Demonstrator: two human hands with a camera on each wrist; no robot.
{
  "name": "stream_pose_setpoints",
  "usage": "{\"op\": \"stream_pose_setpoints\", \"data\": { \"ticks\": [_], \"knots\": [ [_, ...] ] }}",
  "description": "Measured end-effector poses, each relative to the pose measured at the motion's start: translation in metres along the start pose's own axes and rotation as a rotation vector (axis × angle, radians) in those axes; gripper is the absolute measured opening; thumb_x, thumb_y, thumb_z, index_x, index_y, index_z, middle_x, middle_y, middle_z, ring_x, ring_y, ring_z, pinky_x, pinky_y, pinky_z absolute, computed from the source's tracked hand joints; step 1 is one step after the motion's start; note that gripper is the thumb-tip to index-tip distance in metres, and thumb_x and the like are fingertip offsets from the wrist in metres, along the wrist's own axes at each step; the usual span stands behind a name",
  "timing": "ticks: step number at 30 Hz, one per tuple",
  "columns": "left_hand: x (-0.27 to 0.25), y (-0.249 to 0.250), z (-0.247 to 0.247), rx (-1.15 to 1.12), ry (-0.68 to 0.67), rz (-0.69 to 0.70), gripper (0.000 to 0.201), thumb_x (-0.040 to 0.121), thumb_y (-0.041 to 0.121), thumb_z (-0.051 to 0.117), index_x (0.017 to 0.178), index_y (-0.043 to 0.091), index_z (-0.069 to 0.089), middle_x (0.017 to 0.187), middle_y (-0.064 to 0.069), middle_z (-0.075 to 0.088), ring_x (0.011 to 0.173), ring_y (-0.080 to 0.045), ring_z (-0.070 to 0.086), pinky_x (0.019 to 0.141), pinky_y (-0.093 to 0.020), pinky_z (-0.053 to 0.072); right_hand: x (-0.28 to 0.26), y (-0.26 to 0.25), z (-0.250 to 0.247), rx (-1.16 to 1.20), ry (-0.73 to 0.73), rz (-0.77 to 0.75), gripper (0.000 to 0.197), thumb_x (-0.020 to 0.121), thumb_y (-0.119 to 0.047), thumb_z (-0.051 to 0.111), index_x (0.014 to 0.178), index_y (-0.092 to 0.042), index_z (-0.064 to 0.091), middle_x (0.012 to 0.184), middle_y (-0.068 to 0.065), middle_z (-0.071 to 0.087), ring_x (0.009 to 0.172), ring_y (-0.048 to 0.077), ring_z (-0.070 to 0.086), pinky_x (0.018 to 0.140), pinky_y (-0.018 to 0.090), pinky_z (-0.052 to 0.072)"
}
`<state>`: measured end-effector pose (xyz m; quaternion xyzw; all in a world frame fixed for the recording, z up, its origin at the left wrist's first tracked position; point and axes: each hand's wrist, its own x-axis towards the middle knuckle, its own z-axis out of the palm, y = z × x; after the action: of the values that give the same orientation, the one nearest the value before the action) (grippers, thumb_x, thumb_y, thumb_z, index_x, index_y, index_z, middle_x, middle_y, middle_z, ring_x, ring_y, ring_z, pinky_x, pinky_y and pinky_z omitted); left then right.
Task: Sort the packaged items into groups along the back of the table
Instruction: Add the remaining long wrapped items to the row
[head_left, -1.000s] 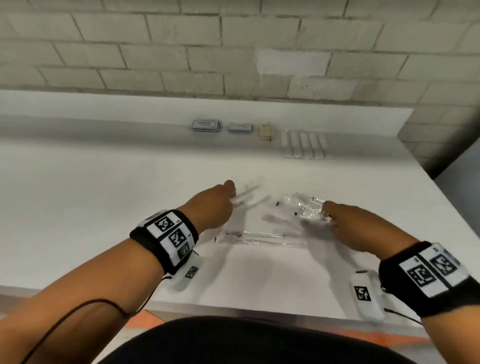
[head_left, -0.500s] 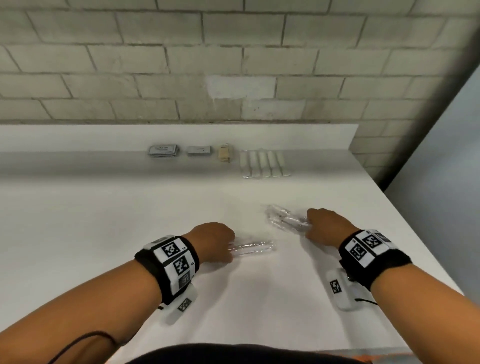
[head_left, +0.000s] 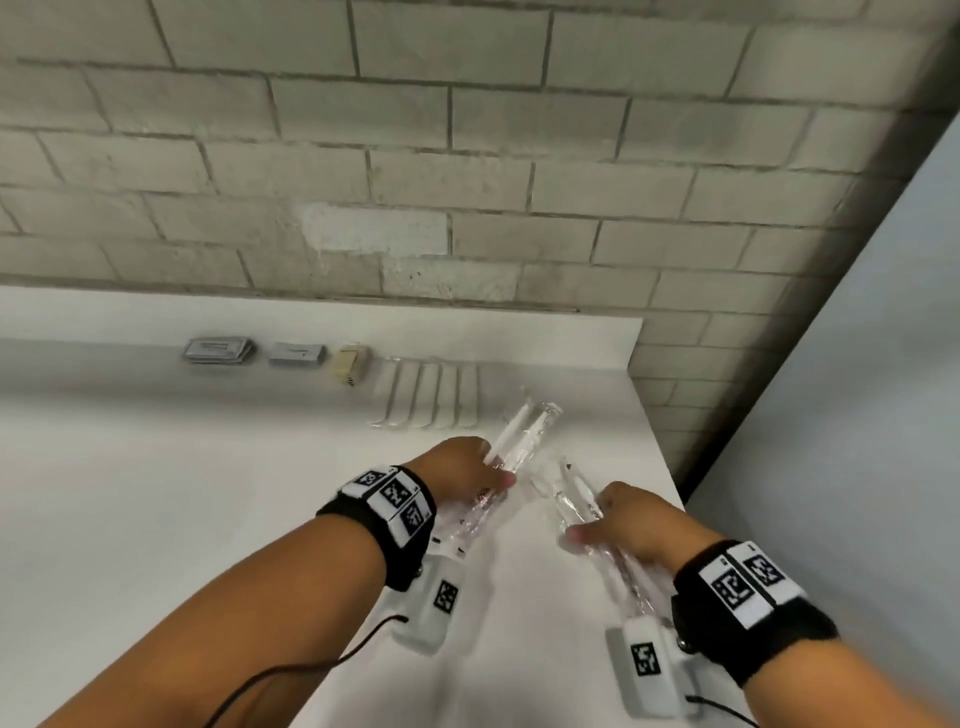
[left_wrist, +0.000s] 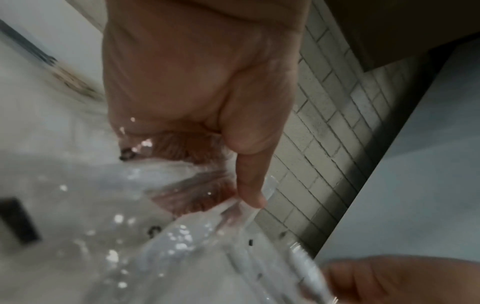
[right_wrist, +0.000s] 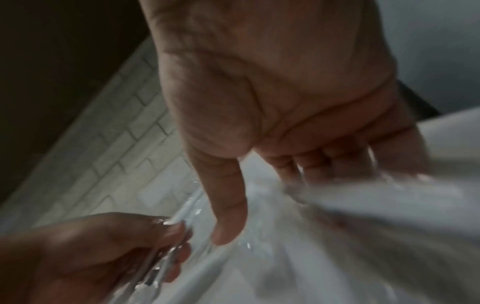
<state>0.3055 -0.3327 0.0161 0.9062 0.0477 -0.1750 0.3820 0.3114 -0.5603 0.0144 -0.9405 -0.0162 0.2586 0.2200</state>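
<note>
My left hand (head_left: 470, 467) grips a bunch of long clear plastic packets (head_left: 522, 434) that point up toward the back of the white table (head_left: 156, 493). My right hand (head_left: 618, 525) grips another bunch of clear packets (head_left: 574, 486) close beside it, above the table's right part. In the left wrist view the thumb (left_wrist: 249, 185) pinches the crinkled clear packets (left_wrist: 207, 236). In the right wrist view the thumb (right_wrist: 228, 216) lies on blurred clear packets (right_wrist: 324, 226). Along the back stand a grey packet stack (head_left: 221, 351), a grey packet (head_left: 296, 354), a tan packet (head_left: 350, 364) and a row of white packets (head_left: 426, 397).
A grey block wall (head_left: 415, 182) rises behind the table's raised back ledge (head_left: 363, 322). The table's right edge (head_left: 660, 447) drops off beside a pale grey panel (head_left: 857, 415). Bare table surface lies to the left of my arms.
Both hands have lifted their clear packets off the table and moved them back and right, toward the white row. The head view has tilted up toward the wall.
</note>
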Motion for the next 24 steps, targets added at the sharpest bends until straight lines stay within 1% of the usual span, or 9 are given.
{"op": "stream_pose_setpoints", "data": {
  "ticks": [2, 3, 6, 9, 11, 14, 16, 19, 24],
  "knots": [
    [0.014, 0.006, 0.007, -0.171, -0.029, 0.035, 0.024, 0.081, 0.037, 0.072, 0.078, 0.018, 0.058, 0.068, 0.004, 0.061, 0.057, -0.013, 0.051, 0.054, -0.024, 0.037, 0.011, 0.002, -0.012, -0.079, 0.125, -0.060, 0.074, 0.071, -0.061, 0.070, 0.130, -0.022, 0.047, 0.125, 0.003, 0.052, 0.113, 0.020, 0.054, 0.088, 0.031, 0.047],
    [0.019, 0.008, 0.008, -0.245, -0.051, 0.065, 0.022, 0.080, 0.035, 0.074, 0.076, 0.019, 0.059, 0.066, 0.006, 0.062, 0.057, -0.013, 0.051, 0.055, -0.024, 0.037, 0.017, 0.000, -0.019, 0.014, 0.194, -0.102, 0.075, 0.074, -0.060, 0.068, 0.135, -0.024, 0.044, 0.129, 0.003, 0.050, 0.117, 0.021, 0.053, 0.090, 0.031, 0.046],
    [0.030, 0.018, 0.006, -0.392, -0.156, 0.158, 0.017, 0.080, 0.031, 0.075, 0.085, 0.019, 0.064, 0.076, 0.005, 0.066, 0.069, -0.014, 0.057, 0.064, -0.025, 0.041, 0.037, -0.019, -0.045, 0.642, 0.146, -0.177, 0.055, 0.082, -0.045, 0.069, 0.128, -0.024, 0.048, 0.114, 0.004, 0.063, 0.091, 0.019, 0.064, 0.066, 0.027, 0.045],
    [0.042, 0.027, -0.003, -0.469, -0.203, 0.180, 0.017, 0.082, 0.033, 0.072, 0.091, 0.020, 0.068, 0.085, 0.001, 0.070, 0.077, -0.017, 0.062, 0.071, -0.028, 0.046, 0.056, -0.038, -0.059, 0.961, 0.014, -0.202, 0.022, 0.085, -0.026, 0.069, 0.098, -0.013, 0.056, 0.078, 0.005, 0.062, 0.054, 0.015, 0.057, 0.044, 0.024, 0.042],
    [0.048, 0.032, -0.011, -0.513, -0.207, 0.188, 0.025, 0.085, 0.041, 0.067, 0.087, 0.017, 0.064, 0.078, 0.000, 0.064, 0.067, -0.016, 0.057, 0.063, -0.030, 0.042, 0.061, -0.047, -0.066, 0.960, 0.078, -0.228, 0.012, 0.089, -0.015, 0.065, 0.088, -0.008, 0.055, 0.070, 0.008, 0.057, 0.047, 0.014, 0.053, 0.041, 0.023, 0.041],
    [0.057, 0.035, -0.026, -0.675, -0.107, 0.066, 0.024, 0.098, 0.031, 0.049, 0.092, 0.010, 0.059, 0.084, -0.003, 0.061, 0.063, -0.014, 0.061, 0.053, -0.026, 0.048, 0.065, -0.049, -0.078, 1.009, 0.236, -0.271, 0.016, 0.091, -0.012, 0.061, 0.077, -0.011, 0.051, 0.065, 0.009, 0.054, 0.045, 0.016, 0.052, 0.040, 0.022, 0.040],
    [0.061, 0.035, -0.033, -0.815, -0.079, -0.006, 0.026, 0.099, 0.026, 0.045, 0.092, 0.007, 0.062, 0.086, -0.004, 0.062, 0.065, -0.017, 0.061, 0.054, -0.026, 0.051, 0.063, -0.046, -0.084, 1.071, 0.339, -0.299, 0.021, 0.091, -0.009, 0.058, 0.073, -0.013, 0.048, 0.061, 0.008, 0.052, 0.043, 0.016, 0.052, 0.041, 0.023, 0.040],
    [0.070, 0.031, -0.035, -0.824, -0.023, -0.002, 0.029, 0.098, 0.022, 0.043, 0.088, 0.009, 0.067, 0.080, -0.001, 0.059, 0.066, -0.015, 0.053, 0.058, -0.023, 0.044, 0.061, -0.041, -0.086, 1.090, 0.472, -0.358, 0.024, 0.090, -0.003, 0.053, 0.069, -0.015, 0.049, 0.059, 0.008, 0.053, 0.050, 0.021, 0.053, 0.047, 0.027, 0.044],
    [0.080, 0.032, -0.025, -0.825, 0.031, 0.000, 0.025, 0.097, 0.021, 0.046, 0.092, 0.013, 0.069, 0.073, 0.001, 0.050, 0.063, -0.013, 0.045, 0.063, -0.024, 0.036, 0.059, -0.032, -0.067, 0.998, 0.502, -0.454, 0.024, 0.089, 0.001, 0.057, 0.078, -0.021, 0.057, 0.074, 0.007, 0.063, 0.068, 0.026, 0.065, 0.062, 0.031, 0.052]
  ]
}}
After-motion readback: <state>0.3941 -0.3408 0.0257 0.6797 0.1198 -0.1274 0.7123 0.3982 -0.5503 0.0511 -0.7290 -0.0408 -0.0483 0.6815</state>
